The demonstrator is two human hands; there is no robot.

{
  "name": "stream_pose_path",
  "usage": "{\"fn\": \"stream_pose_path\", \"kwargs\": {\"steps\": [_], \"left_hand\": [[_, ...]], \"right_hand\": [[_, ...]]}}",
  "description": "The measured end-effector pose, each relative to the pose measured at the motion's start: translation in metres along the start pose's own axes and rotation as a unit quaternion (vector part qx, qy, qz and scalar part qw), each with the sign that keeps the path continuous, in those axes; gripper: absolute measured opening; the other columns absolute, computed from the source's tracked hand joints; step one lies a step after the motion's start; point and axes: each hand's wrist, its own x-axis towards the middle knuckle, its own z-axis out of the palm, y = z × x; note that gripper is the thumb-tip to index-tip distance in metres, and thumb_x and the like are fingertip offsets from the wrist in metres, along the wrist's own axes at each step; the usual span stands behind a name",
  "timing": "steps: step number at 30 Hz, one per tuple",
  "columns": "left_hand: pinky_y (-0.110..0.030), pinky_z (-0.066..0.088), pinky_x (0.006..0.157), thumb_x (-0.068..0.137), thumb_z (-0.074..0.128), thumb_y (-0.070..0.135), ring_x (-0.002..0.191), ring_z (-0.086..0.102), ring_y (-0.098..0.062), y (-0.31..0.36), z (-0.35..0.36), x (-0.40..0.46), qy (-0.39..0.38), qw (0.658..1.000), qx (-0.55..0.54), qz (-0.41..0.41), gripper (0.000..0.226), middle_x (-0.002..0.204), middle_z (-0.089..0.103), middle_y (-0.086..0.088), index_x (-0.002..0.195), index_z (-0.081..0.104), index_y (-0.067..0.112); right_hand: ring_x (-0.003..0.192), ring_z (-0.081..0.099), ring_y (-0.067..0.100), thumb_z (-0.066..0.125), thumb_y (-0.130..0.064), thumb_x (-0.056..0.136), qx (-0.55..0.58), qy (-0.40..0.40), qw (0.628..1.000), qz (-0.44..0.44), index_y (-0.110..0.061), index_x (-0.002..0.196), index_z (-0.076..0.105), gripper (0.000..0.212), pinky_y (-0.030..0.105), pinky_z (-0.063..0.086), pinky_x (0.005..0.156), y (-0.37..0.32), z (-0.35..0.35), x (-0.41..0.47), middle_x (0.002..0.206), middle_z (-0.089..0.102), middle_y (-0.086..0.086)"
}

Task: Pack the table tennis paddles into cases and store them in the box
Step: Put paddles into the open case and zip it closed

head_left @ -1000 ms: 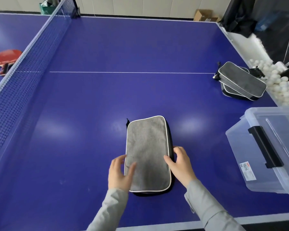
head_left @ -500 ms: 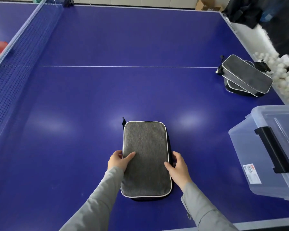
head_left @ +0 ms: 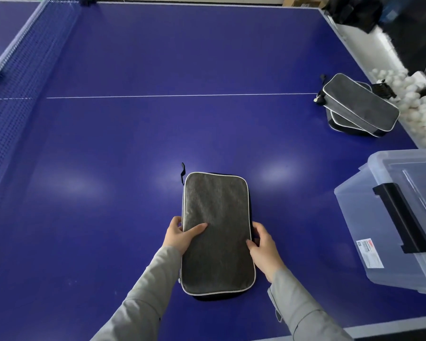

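A grey paddle case [head_left: 217,232] with white piping lies flat on the blue table [head_left: 158,134] in front of me. My left hand [head_left: 181,235] grips its left edge, thumb on top. My right hand [head_left: 262,244] holds its right edge, thumb on the top face. Two more grey cases [head_left: 357,105] are stacked at the table's right edge. A clear plastic box [head_left: 369,217] with its lid and black latch stands at the near right. What the cases hold is hidden.
The net [head_left: 22,77] runs along the left side. A heap of white balls [head_left: 418,104] lies beyond the right table edge, next to the stacked cases. The table's near edge [head_left: 379,327] is close to my arms.
Both hands have slid from the case's near end up along its sides and now clasp its edges. The case has straightened. My view tilted down, so the red paddle left the frame.
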Motion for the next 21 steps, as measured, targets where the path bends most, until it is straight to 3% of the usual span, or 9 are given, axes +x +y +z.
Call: {"fn": "stream_pose_path", "kwargs": {"steps": [2,6,9,12,14,17,19,21], "left_hand": [[-0.029,0.054,0.066,0.067,0.085,0.024,0.08,0.068,-0.019,0.0,0.002,-0.002,0.003,1.0,0.003,0.018,0.055,0.095,0.067,-0.002,0.109,0.052,0.015],[-0.041,0.057,0.079,0.068,0.084,0.018,0.085,0.07,-0.027,0.001,0.006,-0.007,-0.009,0.999,-0.032,0.031,0.067,0.1,0.07,-0.011,0.123,0.046,0.024],[-0.042,0.058,0.075,0.065,0.086,0.013,0.082,0.07,-0.03,0.006,0.007,-0.014,0.003,0.996,-0.075,0.037,0.068,0.097,0.07,-0.014,0.119,0.046,0.025],[-0.036,0.058,0.063,0.062,0.087,0.012,0.074,0.071,-0.028,0.011,0.006,-0.022,0.034,0.991,-0.126,0.044,0.063,0.093,0.07,-0.013,0.109,0.048,0.03],[-0.033,0.057,0.06,0.064,0.085,0.011,0.07,0.071,-0.025,0.018,0.006,-0.028,0.061,0.983,-0.166,0.046,0.06,0.09,0.071,-0.01,0.107,0.048,0.03],[-0.037,0.058,0.069,0.063,0.086,0.016,0.072,0.069,-0.024,0.032,0.005,-0.033,0.115,0.967,-0.224,0.044,0.065,0.085,0.069,-0.005,0.114,0.047,0.028],[-0.042,0.057,0.076,0.062,0.087,0.022,0.076,0.068,-0.023,0.043,0.004,-0.035,0.147,0.952,-0.265,0.038,0.067,0.085,0.067,-0.002,0.114,0.045,0.03],[-0.044,0.056,0.081,0.061,0.086,0.026,0.081,0.067,-0.023,0.055,0.004,-0.037,0.171,0.936,-0.305,0.036,0.067,0.089,0.064,0.0,0.111,0.043,0.032]], "right_hand": [[0.117,0.05,0.016,0.048,0.0,0.093,0.006,0.003,1.0,-0.01,-0.022,0.135,0.046,0.046,0.03,0.044,0.096,-0.002,-0.003,0.0,0.13,0.055,0.001],[0.12,0.049,0.017,0.046,0.001,0.094,0.007,0.0,1.0,-0.025,-0.024,0.134,0.046,0.048,0.032,0.043,0.1,-0.006,-0.011,0.001,0.131,0.055,0.001],[0.124,0.046,0.018,0.047,-0.001,0.095,0.003,-0.007,0.999,-0.037,-0.026,0.137,0.044,0.049,0.033,0.041,0.102,-0.012,-0.019,0.002,0.135,0.051,0.0],[0.112,0.05,0.014,0.053,-0.004,0.093,-0.003,0.011,0.997,-0.075,-0.026,0.138,0.044,0.05,0.031,0.043,0.097,-0.025,-0.026,0.002,0.133,0.052,0.001],[0.103,0.052,0.011,0.058,-0.008,0.092,-0.009,0.055,0.992,-0.117,-0.022,0.137,0.044,0.049,0.026,0.041,0.09,-0.034,-0.029,-0.005,0.127,0.053,0.0],[0.103,0.052,0.013,0.062,-0.017,0.09,-0.031,0.181,0.961,-0.206,-0.02,0.127,0.051,0.039,0.028,0.04,0.089,-0.04,-0.029,-0.028,0.114,0.052,-0.007],[0.096,0.052,0.011,0.066,-0.021,0.088,-0.027,0.261,0.93,-0.257,-0.025,0.113,0.054,0.027,0.033,0.044,0.086,-0.039,-0.021,-0.052,0.101,0.052,-0.014],[0.088,0.05,0.005,0.066,-0.03,0.086,-0.021,0.288,0.912,-0.29,-0.034,0.1,0.048,0.024,0.029,0.041,0.082,-0.038,-0.006,-0.075,0.092,0.05,-0.018]]}}
